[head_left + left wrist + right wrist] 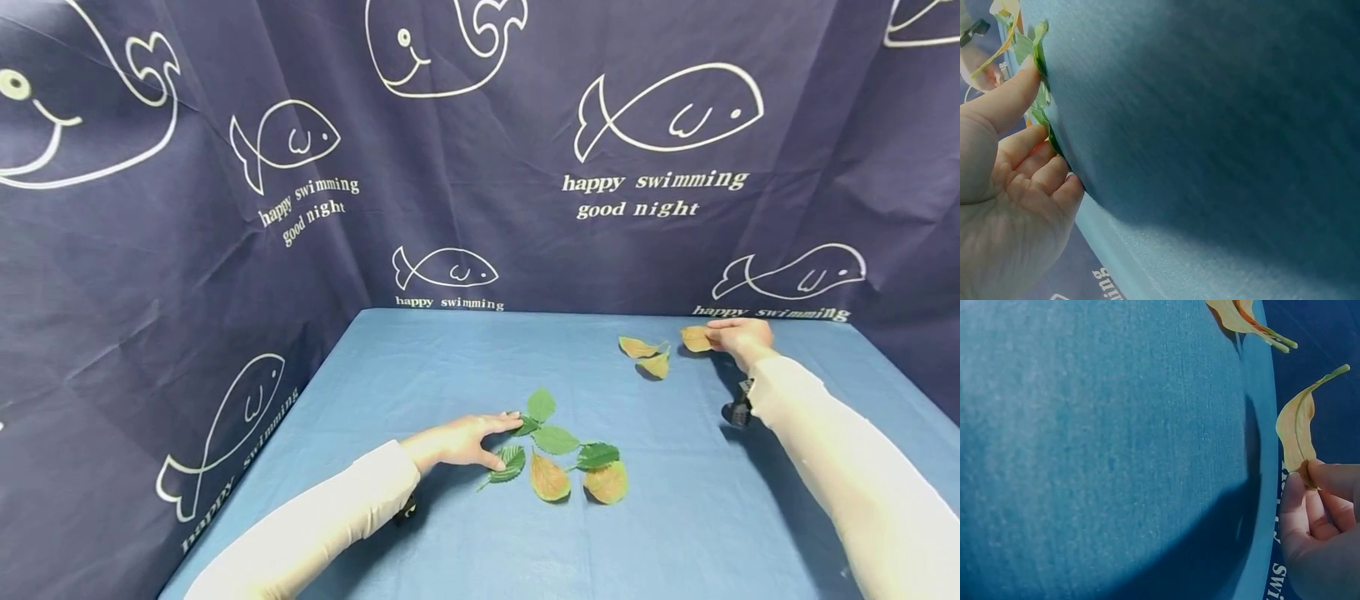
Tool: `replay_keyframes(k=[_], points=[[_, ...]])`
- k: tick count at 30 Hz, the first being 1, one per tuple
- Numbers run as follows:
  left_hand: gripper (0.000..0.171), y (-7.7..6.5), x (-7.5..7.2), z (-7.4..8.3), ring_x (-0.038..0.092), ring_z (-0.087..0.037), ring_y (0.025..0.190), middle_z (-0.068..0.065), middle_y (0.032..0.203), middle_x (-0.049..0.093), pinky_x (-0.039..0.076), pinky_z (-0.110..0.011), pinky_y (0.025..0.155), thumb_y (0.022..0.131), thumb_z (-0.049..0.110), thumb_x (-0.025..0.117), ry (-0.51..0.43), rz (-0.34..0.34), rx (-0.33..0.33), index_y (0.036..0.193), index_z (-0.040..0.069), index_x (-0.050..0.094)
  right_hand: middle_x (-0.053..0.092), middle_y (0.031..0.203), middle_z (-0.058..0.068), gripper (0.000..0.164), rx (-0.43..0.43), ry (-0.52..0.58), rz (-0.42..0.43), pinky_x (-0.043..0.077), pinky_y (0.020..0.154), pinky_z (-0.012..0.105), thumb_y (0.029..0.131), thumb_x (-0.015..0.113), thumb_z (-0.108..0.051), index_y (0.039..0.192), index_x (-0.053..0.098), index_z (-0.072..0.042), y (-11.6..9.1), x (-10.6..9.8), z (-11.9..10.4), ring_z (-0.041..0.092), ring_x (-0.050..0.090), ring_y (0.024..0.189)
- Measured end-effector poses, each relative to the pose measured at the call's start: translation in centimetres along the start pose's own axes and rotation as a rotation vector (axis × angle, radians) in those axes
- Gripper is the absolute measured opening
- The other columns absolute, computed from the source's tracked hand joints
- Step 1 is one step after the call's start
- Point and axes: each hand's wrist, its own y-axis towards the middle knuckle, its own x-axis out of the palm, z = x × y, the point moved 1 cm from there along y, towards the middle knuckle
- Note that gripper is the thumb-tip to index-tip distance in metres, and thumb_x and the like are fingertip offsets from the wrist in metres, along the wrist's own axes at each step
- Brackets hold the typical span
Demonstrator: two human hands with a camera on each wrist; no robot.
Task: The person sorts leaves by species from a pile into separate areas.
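Note:
In the head view my right hand (742,337) is at the far right, pinching an orange-yellow leaf (696,338) by one end. The right wrist view shows this leaf (1297,428) between thumb and fingers, its stem pointing away. Two more yellowish leaves (654,365) lie just left of it. My left hand (465,439) reaches over the middle of the table, fairly straight fingers touching a dark green leaf (527,426). Its thumb touches a ribbed green leaf (508,464). Beside them lie a lighter green leaf (555,439), an orange leaf (550,477) and several others.
A blue cloth (450,367) covers the table. Dark blue fabric (495,192) with white fish drawings and lettering rises behind it and along the left side. A small black device (738,408) is strapped under the right wrist.

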Motion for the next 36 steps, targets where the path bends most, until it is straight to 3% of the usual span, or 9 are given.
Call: replay_keyframes(k=[9,16,19,24,29,36], points=[[0.073,0.2,-0.4,0.2,0.023,-0.017,0.148,0.006,0.161,0.025,0.024,-0.042,0.119,0.089,0.026,0.07,0.03,0.002,0.008,0.152,0.02,0.034,0.059,0.051,-0.021,0.017,-0.03,-0.011,0.012,0.058,0.065,0.021,0.087,0.063,0.004,0.097,0.072,-0.007,1.2,0.8,0.2,-0.003,0.062,0.055],[0.074,0.3,-0.3,0.3,0.023,-0.017,0.148,0.006,0.16,0.025,0.024,-0.043,0.119,0.088,0.027,0.07,0.015,0.009,0.007,0.152,0.02,0.034,0.06,0.053,-0.021,0.022,-0.067,-0.014,-0.012,0.058,0.063,0.02,0.087,0.059,0.007,0.092,0.074,-0.008,1.8,1.2,0.1,-0.003,0.062,0.056],[0.074,0.2,-0.2,0.2,0.024,-0.017,0.148,0.006,0.16,0.025,0.024,-0.043,0.119,0.088,0.027,0.071,0.02,0.015,0.006,0.152,0.02,0.034,0.061,0.053,-0.022,0.022,-0.077,-0.049,-0.012,0.057,0.062,0.02,0.089,0.058,0.005,0.104,0.073,-0.001,1.9,1.3,0.0,-0.003,0.062,0.056],[0.073,0.0,0.0,0.2,0.024,-0.017,0.148,0.006,0.16,0.025,0.024,-0.043,0.12,0.089,0.027,0.07,0.019,0.006,-0.006,0.152,0.02,0.034,0.059,0.054,-0.024,0.036,-0.055,-0.128,-0.037,0.056,0.062,0.019,0.091,0.056,0.001,0.126,0.058,0.012,2.0,1.6,0.5,-0.004,0.06,0.057],[0.073,-0.2,0.1,0.2,0.025,-0.018,0.147,0.005,0.16,0.027,0.024,-0.043,0.119,0.088,0.026,0.071,0.023,0.007,-0.001,0.151,0.019,0.036,0.058,0.053,-0.027,0.042,-0.042,-0.166,-0.03,0.055,0.059,0.018,0.091,0.054,0.0,0.132,0.053,0.009,1.9,2.0,0.8,-0.005,0.059,0.057],[0.073,0.0,0.0,0.1,0.024,-0.017,0.148,0.006,0.16,0.026,0.024,-0.043,0.119,0.088,0.027,0.071,0.016,0.011,-0.004,0.152,0.02,0.035,0.062,0.062,-0.022,0.041,-0.058,-0.214,-0.025,0.054,0.059,0.018,0.09,0.054,-0.002,0.13,0.057,0.007,1.9,2.5,0.8,-0.005,0.059,0.057]])
